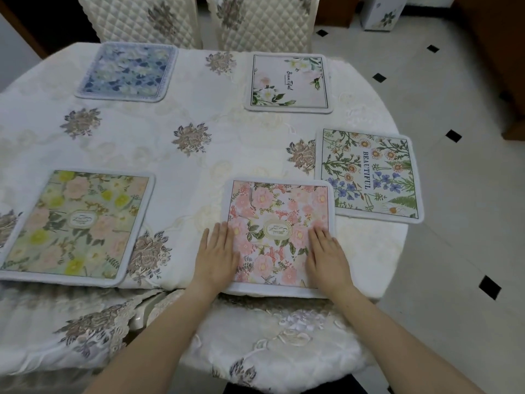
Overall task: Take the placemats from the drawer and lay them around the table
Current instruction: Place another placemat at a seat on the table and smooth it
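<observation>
We press both flat hands, left hand point(217, 253) and right hand point(326, 255), on the pink placemat point(277, 220) atop the cloth-covered bench point(184, 115), tiled floor point(454, 194) right.

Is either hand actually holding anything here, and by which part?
Nothing is held. Both the left hand and the right hand lie flat with straight fingers on the pink placemat, pressing near its left and right edges; no grip.

I see five placemats — blue floral point(126, 71), white with lilies point(288, 82), daisy-and-fern print point(369, 173), pink blossoms point(277, 223), yellow-peach flowers point(75, 223) — on a cream tablecloth point(170, 123) with grey-brown rosettes.
</observation>
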